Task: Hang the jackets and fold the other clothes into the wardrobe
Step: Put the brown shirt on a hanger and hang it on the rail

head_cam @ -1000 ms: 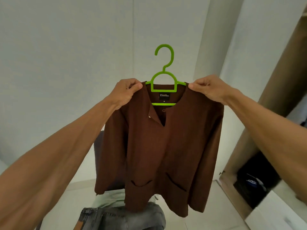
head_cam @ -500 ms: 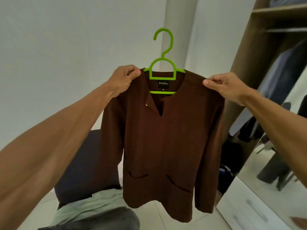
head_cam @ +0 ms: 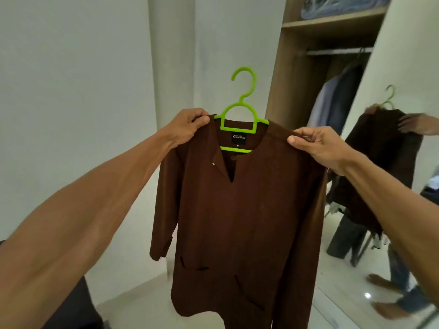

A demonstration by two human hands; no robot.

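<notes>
A brown long-sleeved jacket (head_cam: 240, 222) with two front pockets hangs on a bright green hanger (head_cam: 244, 108), held up in front of me. My left hand (head_cam: 187, 125) pinches its left shoulder beside the collar. My right hand (head_cam: 318, 146) pinches the right shoulder. The hanger's hook points up and touches nothing. The open wardrobe (head_cam: 292, 91) stands just behind and to the right, with a hanging rail (head_cam: 337, 52) under a shelf.
Several garments (head_cam: 335, 108) hang from the rail. Folded blue cloth (head_cam: 342, 5) lies on the upper shelf. A mirrored door (head_cam: 403, 186) at right reflects me and the jacket. A dark seat corner (head_cam: 71, 312) shows at bottom left, a white pillar (head_cam: 171, 55) behind.
My view has turned right toward the wardrobe, bringing the rail, shelf and mirror into sight. Both hands keep the same hold on the jacket's shoulders; the pile of clothes has left the view.
</notes>
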